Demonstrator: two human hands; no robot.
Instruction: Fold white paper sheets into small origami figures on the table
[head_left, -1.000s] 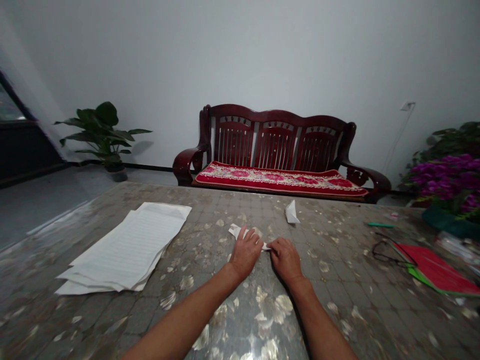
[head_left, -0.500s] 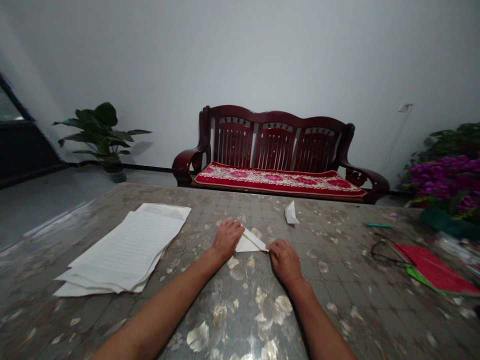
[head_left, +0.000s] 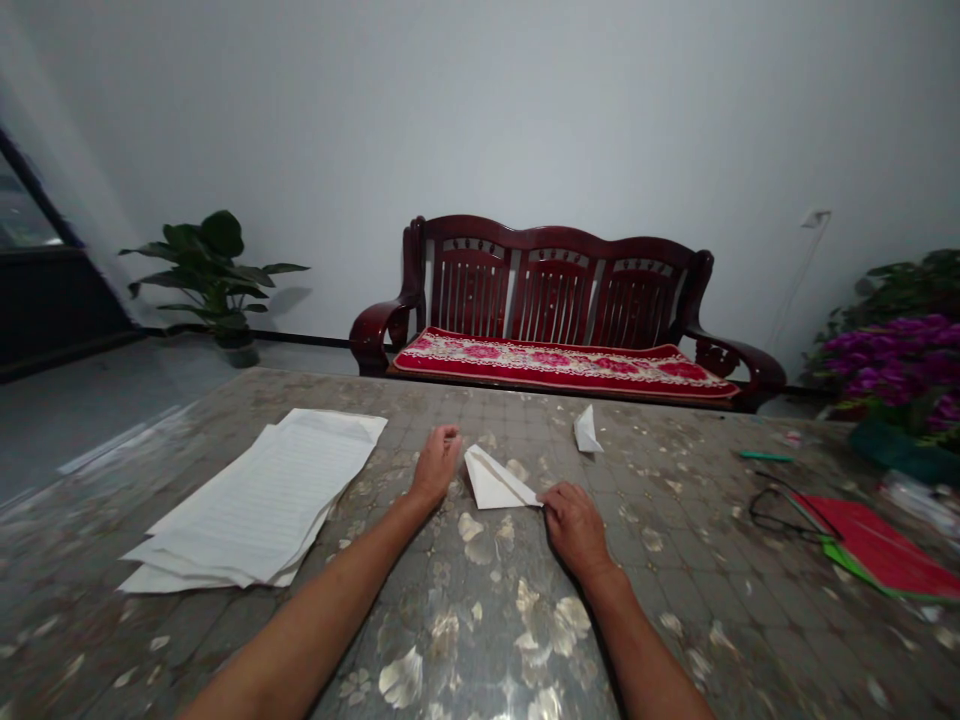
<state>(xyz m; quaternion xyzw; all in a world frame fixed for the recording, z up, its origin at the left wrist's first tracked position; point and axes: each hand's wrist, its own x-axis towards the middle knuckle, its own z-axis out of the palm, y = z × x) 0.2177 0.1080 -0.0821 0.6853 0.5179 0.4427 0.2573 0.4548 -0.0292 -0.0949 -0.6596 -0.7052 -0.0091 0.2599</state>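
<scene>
A folded sheet of white paper (head_left: 495, 486), roughly triangular with a strip along its upper edge, lies on the patterned tabletop (head_left: 420, 640). Its right corner is pinched in the fingers of my right hand (head_left: 576, 525). Just off the paper's left side, my left hand (head_left: 439, 462) is raised a little with nothing in it, its fingers loosely bent and apart from the paper. Beyond my right hand stands a small folded paper piece (head_left: 587, 430), white and pointed at the top.
A stack of lined paper (head_left: 262, 500) lies on the left. On the right are a green pen (head_left: 765, 456), dark-framed glasses (head_left: 780, 515), a red booklet (head_left: 877, 545) and purple flowers (head_left: 900, 365). A wooden bench (head_left: 555, 290) stands past the table's far edge.
My left hand has let go of the paper's upper left corner and moved left, away from it. The right hand keeps its hold on the right corner. The view has shifted slightly.
</scene>
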